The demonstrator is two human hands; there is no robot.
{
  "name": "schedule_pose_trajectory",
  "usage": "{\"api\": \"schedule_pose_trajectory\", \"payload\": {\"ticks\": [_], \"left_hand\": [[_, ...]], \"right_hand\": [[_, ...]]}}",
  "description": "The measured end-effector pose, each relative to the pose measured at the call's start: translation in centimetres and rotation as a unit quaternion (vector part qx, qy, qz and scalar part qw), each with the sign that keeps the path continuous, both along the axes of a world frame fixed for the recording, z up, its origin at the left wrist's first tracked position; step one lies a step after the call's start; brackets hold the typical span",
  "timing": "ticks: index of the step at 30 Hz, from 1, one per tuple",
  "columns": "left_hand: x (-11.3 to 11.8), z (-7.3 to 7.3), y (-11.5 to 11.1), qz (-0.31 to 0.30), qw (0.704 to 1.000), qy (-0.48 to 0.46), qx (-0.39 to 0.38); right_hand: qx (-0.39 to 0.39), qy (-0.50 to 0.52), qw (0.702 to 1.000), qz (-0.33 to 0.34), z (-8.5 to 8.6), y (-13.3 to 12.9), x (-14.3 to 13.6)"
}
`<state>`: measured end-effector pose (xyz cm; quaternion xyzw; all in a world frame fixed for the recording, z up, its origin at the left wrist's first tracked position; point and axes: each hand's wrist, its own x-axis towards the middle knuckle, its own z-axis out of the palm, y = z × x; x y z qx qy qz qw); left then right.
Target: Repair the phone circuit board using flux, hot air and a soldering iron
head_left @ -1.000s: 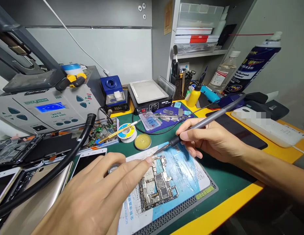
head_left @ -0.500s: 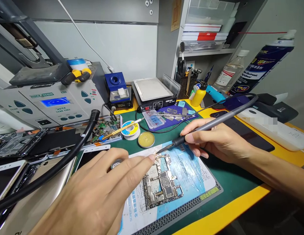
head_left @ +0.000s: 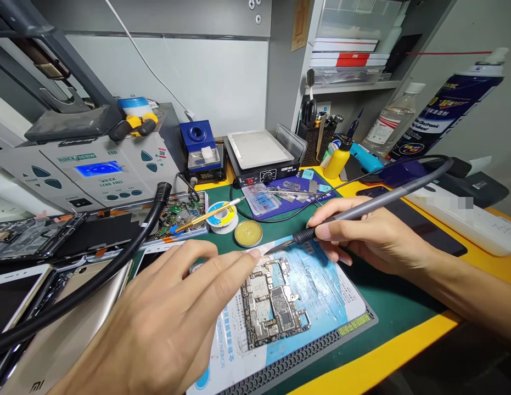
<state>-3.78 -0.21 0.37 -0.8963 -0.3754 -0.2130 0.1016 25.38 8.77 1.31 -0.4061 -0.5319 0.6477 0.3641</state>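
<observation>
In my right hand (head_left: 358, 230) is a soldering iron (head_left: 305, 235), pinched near its black ribbed grip, its tip slanting down left to the top edge of a phone logic board (head_left: 284, 307). My left hand (head_left: 168, 312) is closed, with its index and middle fingers pressed together beside the iron's tip. The left thumb is hidden, and what these fingers hold, if anything, cannot be made out. A pale blur lies between fingertips and tip. The board lies on a blue-and-white work pad (head_left: 325, 285), its upper left corner covered by my fingers.
Behind the hands are an open flux tin (head_left: 248, 233), a solder spool (head_left: 222, 218) and a brush (head_left: 206, 216). A hot-air station (head_left: 94, 175) with its black hose (head_left: 127, 258) stands left. A hot plate (head_left: 263, 159) is at the back, a dark phone (head_left: 428, 225) to the right.
The whole view has shifted slightly. The iron's tip and my left fingertips remain close together at the board's top edge; both hands keep nearly the same pose.
</observation>
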Motion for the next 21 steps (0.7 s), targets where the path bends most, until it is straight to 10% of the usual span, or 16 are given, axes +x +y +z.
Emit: {"api": "schedule_pose_trajectory", "payload": {"ticks": [21], "left_hand": [[-0.04, -0.14, 0.30, -0.017, 1.000, 0.007, 0.002]], "right_hand": [[-0.027, -0.040, 0.999, 0.010, -0.57, 0.78, 0.42]]}}
